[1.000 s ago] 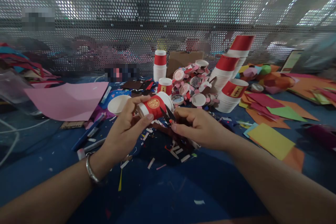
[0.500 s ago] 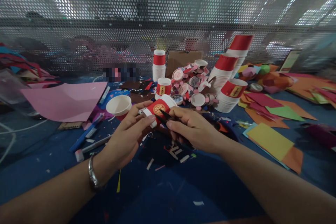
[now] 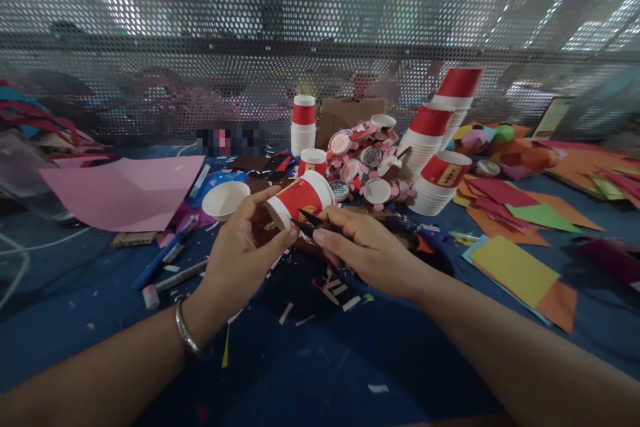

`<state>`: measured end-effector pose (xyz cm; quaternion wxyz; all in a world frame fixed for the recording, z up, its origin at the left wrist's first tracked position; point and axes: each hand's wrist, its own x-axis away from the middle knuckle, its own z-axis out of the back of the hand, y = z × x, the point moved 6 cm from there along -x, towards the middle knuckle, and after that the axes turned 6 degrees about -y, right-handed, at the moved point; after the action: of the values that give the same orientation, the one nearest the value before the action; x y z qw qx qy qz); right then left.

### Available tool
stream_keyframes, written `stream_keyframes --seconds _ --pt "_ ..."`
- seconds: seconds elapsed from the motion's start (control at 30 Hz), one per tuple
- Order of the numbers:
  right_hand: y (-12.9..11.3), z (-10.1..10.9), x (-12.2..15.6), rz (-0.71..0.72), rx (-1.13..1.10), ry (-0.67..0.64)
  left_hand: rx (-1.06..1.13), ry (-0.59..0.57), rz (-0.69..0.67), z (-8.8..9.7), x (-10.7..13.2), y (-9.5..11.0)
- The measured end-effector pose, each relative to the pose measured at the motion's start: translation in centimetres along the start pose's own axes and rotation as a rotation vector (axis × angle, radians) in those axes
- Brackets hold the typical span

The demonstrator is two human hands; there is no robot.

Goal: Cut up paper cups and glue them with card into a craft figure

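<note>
My left hand (image 3: 245,243) is closed around a red and white paper cup (image 3: 303,197), which lies tilted on its side in the air with a gold emblem on its lower face. Dark-bladed scissors (image 3: 306,221) are gripped in my right hand (image 3: 367,247). Their blades are parted at the cup's near edge, by my left thumb; the handles are mostly hidden by my fingers. Just left of the held cup stands a white paper cup (image 3: 226,199) with its mouth up. Behind it is another red and white cup (image 3: 313,160).
Stacked cups (image 3: 303,127) stand at the back, with taller leaning stacks (image 3: 425,137) to the right. Between them is a heap of cut cup bottoms (image 3: 360,163). Pink paper (image 3: 123,190), a glue stick (image 3: 177,278) and coloured sheets (image 3: 517,273) lie around. Perforated metal (image 3: 320,7) rises behind.
The held cup has turned in my left hand, so its gold emblem has moved down toward the blades. The scissors have shifted slightly down and left.
</note>
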<state>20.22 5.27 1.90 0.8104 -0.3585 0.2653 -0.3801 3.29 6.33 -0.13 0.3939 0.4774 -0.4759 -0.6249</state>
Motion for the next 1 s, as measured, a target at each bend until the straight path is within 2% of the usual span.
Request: stream_keyframes --seconds 0.17,0.37,0.6,0.87,1.0 --pt "0.3 -0.3 0.0 -0.01 -0.039 -0.014 0.009 0.016 -0.035 0.0 0.0 0.3" --pt "0.5 -1.0 0.2 -0.057 -0.309 -0.032 -0.013 0.018 -0.031 0.0 0.3 -0.1" --pt "0.5 -1.3 0.3 -0.082 -0.361 -0.03 0.067 0.026 -0.087 0.0 0.3 0.2" --pt "0.9 -1.7 0.5 -0.173 -0.422 -0.051 0.025 0.083 -0.084 0.3 0.0 0.5" --pt "0.8 -1.7 0.4 -0.165 -0.416 -0.063 0.006 0.082 -0.109 0.3 0.1 0.5"
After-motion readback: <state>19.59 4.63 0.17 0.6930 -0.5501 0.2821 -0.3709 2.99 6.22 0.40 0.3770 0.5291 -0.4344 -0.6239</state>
